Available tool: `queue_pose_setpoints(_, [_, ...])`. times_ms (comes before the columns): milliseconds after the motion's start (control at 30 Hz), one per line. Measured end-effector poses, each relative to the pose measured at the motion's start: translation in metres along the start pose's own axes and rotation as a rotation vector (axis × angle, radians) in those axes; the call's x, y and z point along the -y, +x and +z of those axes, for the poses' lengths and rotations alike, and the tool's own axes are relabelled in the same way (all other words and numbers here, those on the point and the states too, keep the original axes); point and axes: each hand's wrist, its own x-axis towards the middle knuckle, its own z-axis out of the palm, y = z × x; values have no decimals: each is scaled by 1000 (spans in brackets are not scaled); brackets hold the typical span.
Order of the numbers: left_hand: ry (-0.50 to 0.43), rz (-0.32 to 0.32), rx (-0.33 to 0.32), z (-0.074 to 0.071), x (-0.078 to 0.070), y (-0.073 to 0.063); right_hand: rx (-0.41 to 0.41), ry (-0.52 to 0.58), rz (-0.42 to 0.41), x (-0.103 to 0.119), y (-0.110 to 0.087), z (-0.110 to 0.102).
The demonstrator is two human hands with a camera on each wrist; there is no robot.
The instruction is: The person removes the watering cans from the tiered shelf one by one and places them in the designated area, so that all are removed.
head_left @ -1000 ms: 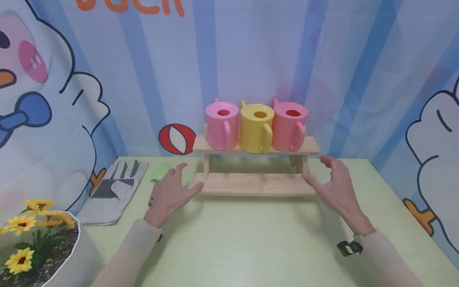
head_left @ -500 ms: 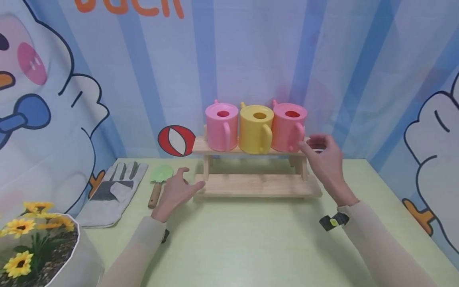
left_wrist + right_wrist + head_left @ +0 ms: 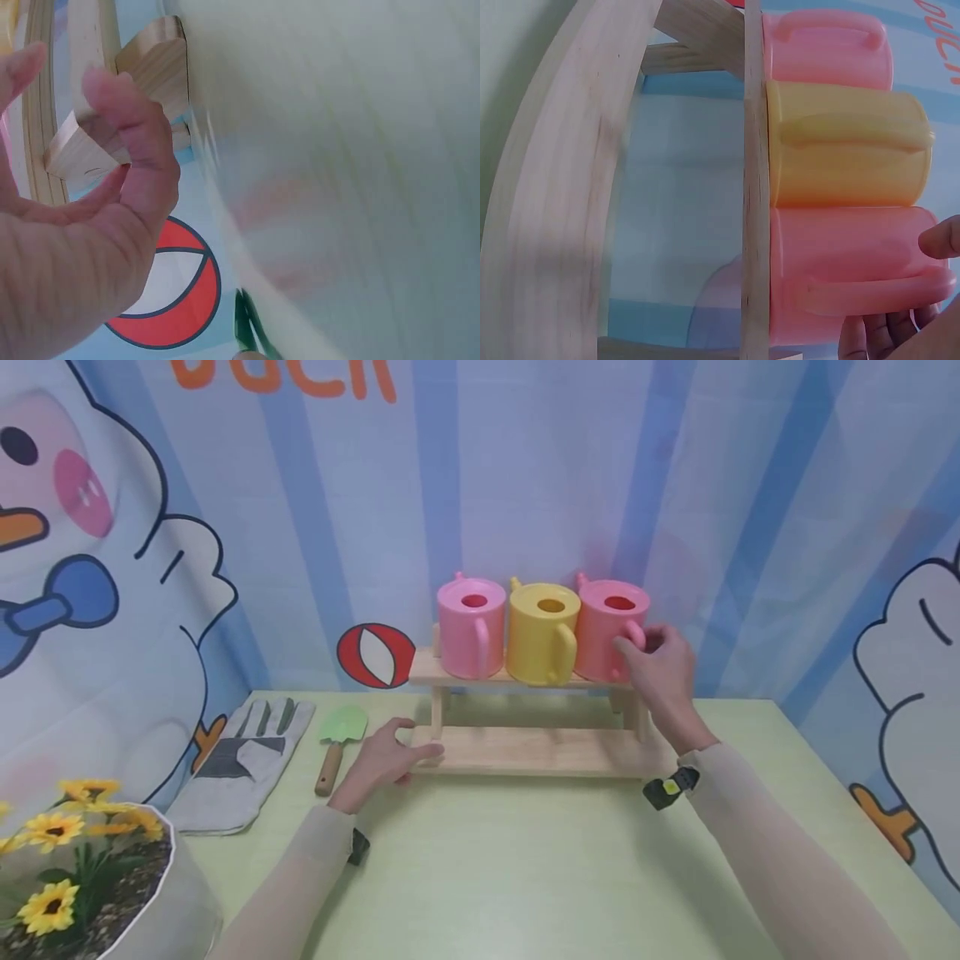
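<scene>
Two pink watering cans stand on the upper tier of a wooden two-tier rack (image 3: 525, 752), one at the left (image 3: 459, 639) and one at the right (image 3: 597, 639). Between them is a yellow watering can (image 3: 529, 639). My right hand (image 3: 663, 672) is at the handle of the right pink watering can (image 3: 840, 247), its thumb on one side and curled fingers on the other. At the left end of the lower tier, my left hand (image 3: 386, 752) is loosely bent, thumb and index finger apart around the board's end. In the left wrist view the fingers (image 3: 142, 142) overlap the wood.
Left of the rack lie a small green trowel (image 3: 333, 752) with a wooden handle and a grey work glove (image 3: 240, 768). A white pot (image 3: 176, 877) of yellow flowers stands at the near left. Behind the table (image 3: 517, 860) hangs a striped cloth (image 3: 525, 468).
My right hand has moved left and upward from beside the rack to the right pink watering can's handle. My left hand has shifted slightly right to the rack's lower end, uncovering the trowel.
</scene>
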Motion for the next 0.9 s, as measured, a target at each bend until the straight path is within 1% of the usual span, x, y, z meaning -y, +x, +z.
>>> queue_pose_setpoints(100, [-24, -20, 28, 0, 0, 0, 11, 13, 26, 0, 3, 2])
queue_pose_setpoints(167, [-24, -25, 40, 0, 1, 1, 22, 22, 40, -1, 6, 2])
queue_pose_setpoints(300, [4, -9, 58, -1, 2, 3, 64, 57, 68, -1, 10, 3])
queue_pose_setpoints(467, [-3, 23, 80, -2, 3, 4, 103, 142, 86, -1, 14, 6])
queue_pose_setpoints(700, [-29, 52, 91, -3, 5, 4, 120, 215, 98, -2, 15, 7])
queue_pose_setpoints(833, [-24, 58, 87, -2, 6, 4, 105, 235, 87, -3, 15, 9])
queue_pose_setpoints(900, [-13, 62, 81, -1, 7, 5, 96, 227, 94, -3, 15, 10])
